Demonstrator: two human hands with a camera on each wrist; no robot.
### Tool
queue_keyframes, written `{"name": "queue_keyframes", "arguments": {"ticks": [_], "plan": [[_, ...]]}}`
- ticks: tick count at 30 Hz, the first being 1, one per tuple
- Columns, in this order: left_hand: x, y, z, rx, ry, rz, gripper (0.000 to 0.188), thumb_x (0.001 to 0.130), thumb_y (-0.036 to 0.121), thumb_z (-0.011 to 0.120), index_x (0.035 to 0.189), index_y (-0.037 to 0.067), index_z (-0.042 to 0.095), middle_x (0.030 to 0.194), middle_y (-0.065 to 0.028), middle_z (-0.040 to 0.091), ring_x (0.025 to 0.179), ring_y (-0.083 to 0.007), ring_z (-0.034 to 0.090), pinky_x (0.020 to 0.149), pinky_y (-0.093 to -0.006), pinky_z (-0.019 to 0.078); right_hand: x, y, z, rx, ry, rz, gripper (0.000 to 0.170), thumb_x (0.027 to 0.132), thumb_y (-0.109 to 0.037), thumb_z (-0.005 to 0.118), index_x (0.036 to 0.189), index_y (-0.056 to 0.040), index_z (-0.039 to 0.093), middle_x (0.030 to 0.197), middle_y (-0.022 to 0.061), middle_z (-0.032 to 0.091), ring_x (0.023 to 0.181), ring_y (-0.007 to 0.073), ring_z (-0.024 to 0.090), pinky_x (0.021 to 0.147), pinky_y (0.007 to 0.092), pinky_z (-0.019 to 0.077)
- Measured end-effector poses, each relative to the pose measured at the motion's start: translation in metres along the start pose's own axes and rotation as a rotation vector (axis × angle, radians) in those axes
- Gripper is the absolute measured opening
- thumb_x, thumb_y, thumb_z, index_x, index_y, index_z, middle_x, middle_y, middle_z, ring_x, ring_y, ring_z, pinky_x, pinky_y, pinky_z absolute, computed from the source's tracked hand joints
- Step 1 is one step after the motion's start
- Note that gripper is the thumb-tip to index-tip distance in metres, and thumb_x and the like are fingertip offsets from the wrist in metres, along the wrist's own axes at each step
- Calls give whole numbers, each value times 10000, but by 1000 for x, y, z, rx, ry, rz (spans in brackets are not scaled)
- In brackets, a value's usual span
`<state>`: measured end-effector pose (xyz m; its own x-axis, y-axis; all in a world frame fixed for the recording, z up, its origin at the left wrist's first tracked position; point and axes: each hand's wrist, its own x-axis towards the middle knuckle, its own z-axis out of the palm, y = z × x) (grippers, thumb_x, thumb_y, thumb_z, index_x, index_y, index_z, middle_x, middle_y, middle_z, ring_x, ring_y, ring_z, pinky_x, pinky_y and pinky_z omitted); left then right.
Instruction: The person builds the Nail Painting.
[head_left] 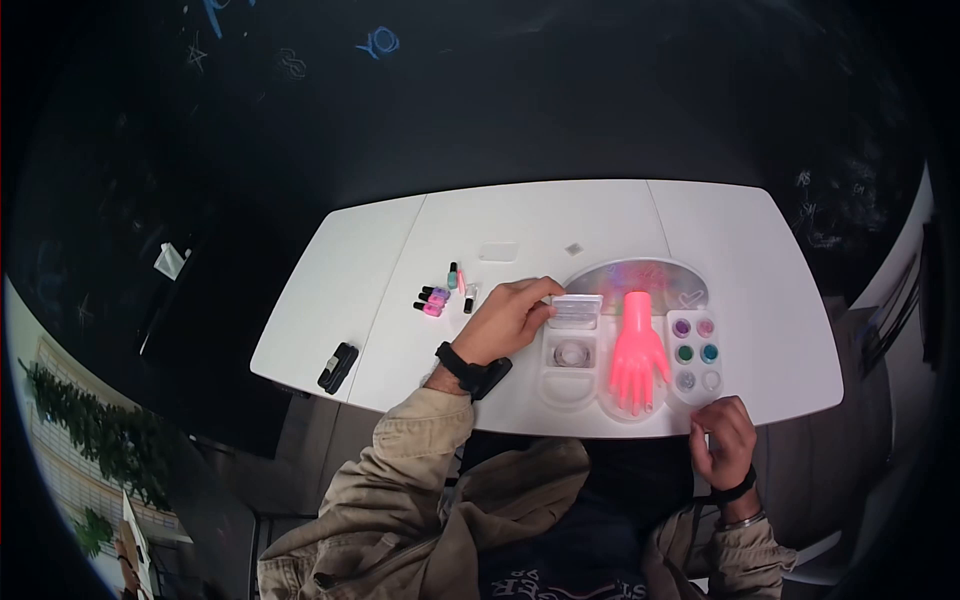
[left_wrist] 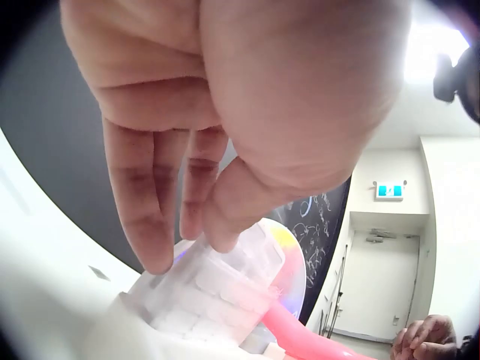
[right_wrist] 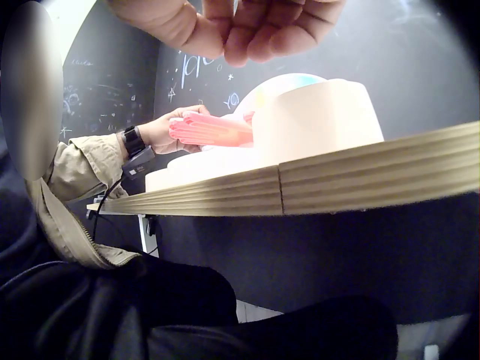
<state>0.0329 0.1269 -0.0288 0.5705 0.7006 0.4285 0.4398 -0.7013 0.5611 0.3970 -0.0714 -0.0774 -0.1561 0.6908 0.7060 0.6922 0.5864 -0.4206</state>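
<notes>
Two hands [head_left: 510, 318] [head_left: 727, 438], one pink model hand [head_left: 636, 350], one held clear case [head_left: 577, 308], six small pots [head_left: 685, 353]

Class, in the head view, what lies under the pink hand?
Under the pink hand, a pale base shows around its edges. The surface directly beneath the palm is covered, so nothing there can be seen.

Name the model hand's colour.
The model hand is bright pink, clearest in the head view.
</notes>
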Motion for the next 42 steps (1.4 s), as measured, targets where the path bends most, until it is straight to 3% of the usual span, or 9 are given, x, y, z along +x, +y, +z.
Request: {"name": "queue_keyframes", "arguments": {"ticks": [6,11,14,19,23,26,33,37,42], "plan": [[5,-4,-18,-52,32,-31,382,1003,62,815,1377,52,736,1237,-121,747,954,-225,795,839,-358,638,1,0,1,-24,9,-16,177,824,98,743,974,6,725,924,146,700,836,359,673,739,434,550],[39,-49,-34,-68,62,-21,269,1087,157,723,1336,59,739,1215,-138,759,1077,-277,757,898,-398,622,2,-1,-1,-54,9,-1,167,834,88,728,980,8,712,933,150,697,841,372,673,751,443,549],[71,-87,-25,13,10,33,267,1039,151,767,1288,56,744,1178,-149,764,998,-315,765,878,-420,616,-1,0,0,-82,5,12,158,838,77,719,980,8,714,939,155,694,848,376,677,756,450,550],[113,-112,10,165,-287,-45,377,997,99,782,1368,50,741,1373,-191,729,1317,-408,681,1131,-494,557,-9,3,-4,-121,-1,30,143,850,65,708,984,16,713,933,160,685,839,377,677,766,454,549],[127,-132,49,219,-370,-70,515,972,67,783,1480,67,702,1624,-181,606,1474,-392,587,1251,-458,482,-13,0,-11,-148,2,47,136,857,69,703,985,21,710,924,160,680,833,375,675,770,454,547],[130,-143,66,352,-393,-15,493,931,39,800,1421,55,749,1580,-183,651,1435,-381,625,1235,-451,496,-20,-2,-17,-180,21,53,142,857,74,704,989,23,710,923,158,679,837,374,676,771,456,546],[137,-143,57,337,-339,-58,270,876,7,799,1134,67,849,1053,-158,838,1040,-352,797,950,-459,633,-33,-10,-30,-225,59,103,168,851,79,715,1005,11,724,936,153,683,848,373,677,767,456,550],[139,-132,53,400,-376,-129,329,880,-32,680,1157,59,834,1079,-180,832,1063,-380,788,968,-477,628,-37,-13,-32,-227,73,117,181,835,83,728,999,6,735,949,147,695,867,369,687,773,451,561],[133,-138,50,339,-188,-74,344,864,-43,653,1157,43,812,1110,-191,823,1051,-383,787,962,-478,626,-38,-14,-34,-224,61,97,183,827,80,738,991,-1,742,963,141,710,868,368,695,777,453,570]]}}
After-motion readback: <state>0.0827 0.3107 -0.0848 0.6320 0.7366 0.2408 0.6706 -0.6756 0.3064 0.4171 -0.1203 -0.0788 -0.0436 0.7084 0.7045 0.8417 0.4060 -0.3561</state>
